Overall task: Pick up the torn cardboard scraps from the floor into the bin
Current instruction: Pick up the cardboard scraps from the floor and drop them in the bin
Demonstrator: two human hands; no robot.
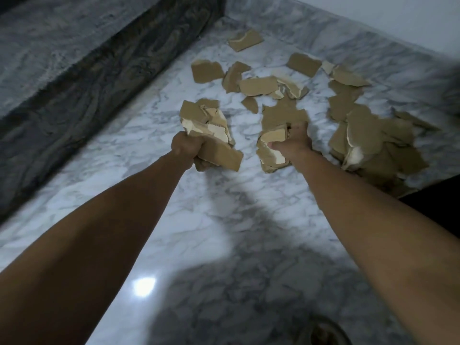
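Now each hand, left hand [185, 145] and right hand [296, 140], clutches cardboard scraps [211, 125] above the floor [224, 220].

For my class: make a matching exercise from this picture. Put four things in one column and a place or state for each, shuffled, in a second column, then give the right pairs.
Things
1. left hand
2. right hand
3. lone scrap
4. floor drain

Places or states
A. farthest from the person, near the far corner
B. at the bottom edge of the view, partly cut off
C. grips a bundle of scraps, beside the dark step
D. grips scraps next to the big pile

Pairs: 1-C, 2-D, 3-A, 4-B
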